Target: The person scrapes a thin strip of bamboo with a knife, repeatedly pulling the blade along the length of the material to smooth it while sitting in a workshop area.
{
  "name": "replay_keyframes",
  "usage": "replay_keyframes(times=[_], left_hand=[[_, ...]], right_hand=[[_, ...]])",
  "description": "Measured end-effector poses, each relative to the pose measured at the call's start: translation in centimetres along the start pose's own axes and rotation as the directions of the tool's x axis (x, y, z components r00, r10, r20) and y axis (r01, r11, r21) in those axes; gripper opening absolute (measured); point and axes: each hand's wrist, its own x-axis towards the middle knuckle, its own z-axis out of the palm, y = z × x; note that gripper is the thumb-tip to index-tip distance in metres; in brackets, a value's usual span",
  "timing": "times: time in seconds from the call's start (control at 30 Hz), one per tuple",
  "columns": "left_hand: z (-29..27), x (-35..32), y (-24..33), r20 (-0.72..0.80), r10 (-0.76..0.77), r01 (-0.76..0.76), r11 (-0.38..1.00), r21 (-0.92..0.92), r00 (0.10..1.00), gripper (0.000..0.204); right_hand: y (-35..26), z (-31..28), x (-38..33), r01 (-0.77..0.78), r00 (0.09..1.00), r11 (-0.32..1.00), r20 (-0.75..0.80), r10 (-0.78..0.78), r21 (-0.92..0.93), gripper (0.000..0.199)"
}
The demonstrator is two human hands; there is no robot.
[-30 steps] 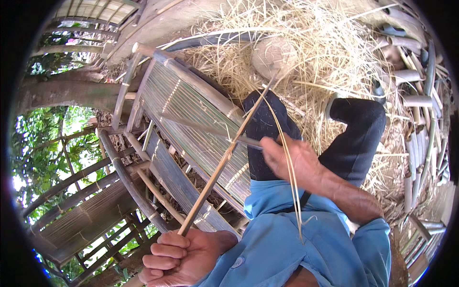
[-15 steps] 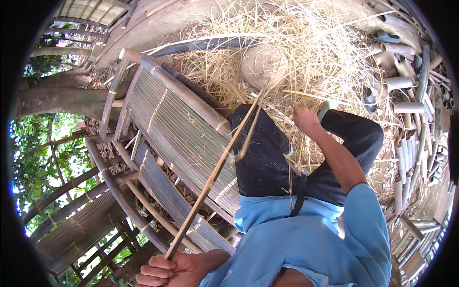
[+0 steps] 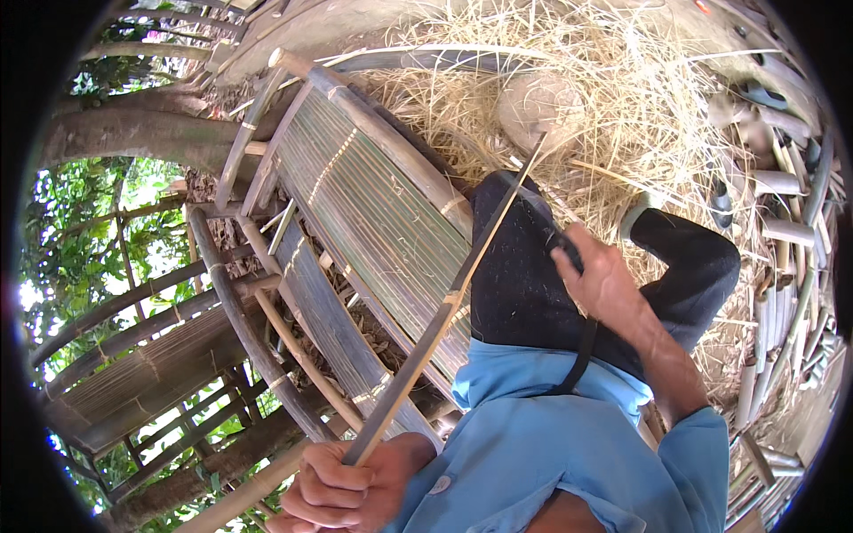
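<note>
My left hand, at the lower left, is wrapped round the near end of a long bamboo strip. Slanting up and away, the strip passes beside my thigh, its far tip in front of a round block on the ground. Its near part looks dark and wider; the far part is thinner and paler along one edge. Above my lap, my right hand is closed on a dark, handle-like tool. Fingers hide most of this tool, so its exact kind cannot be made out. The right hand is apart from the strip.
Pale shavings lie heaped around the block. A slatted bamboo bench stands to my left, with a bamboo railing beyond it. Cut bamboo pieces are piled at the right. A tree trunk shows at the far left.
My right hand has drawn back from beyond my knees to above my lap. The thin piece that branched off the strip no longer shows. The whole view has shifted slightly.
</note>
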Motion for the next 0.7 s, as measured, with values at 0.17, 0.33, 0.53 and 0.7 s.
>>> replay_keyframes(times=[0.17,0.33,0.53,0.7], left_hand=[[0.2,-1.0,0.5,0.019,0.102,-0.102,0.995,-0.006,0.995,0.038],[1.5,-1.8,-0.1,-0.011,0.136,-0.135,0.99,0.046,0.991,0.048],[0.8,-1.8,0.5,-0.086,0.136,-0.122,0.982,0.145,0.987,0.049],[1.0,-2.0,0.3,-0.101,0.147,-0.129,0.978,0.163,0.984,0.047]], right_hand=[[-10.2,-2.3,-3.8,0.333,0.929,0.94,0.198,-0.314,-0.07,0.017],[-12.8,-2.9,-5.9,0.531,0.831,0.846,0.166,-0.53,0.044,0.025],[-13.6,-2.7,-5.9,0.456,0.865,0.888,0.208,-0.457,0.059,0.032],[-9.6,-1.5,-4.0,0.288,0.94,0.947,0.228,-0.253,-0.139,0.027]])
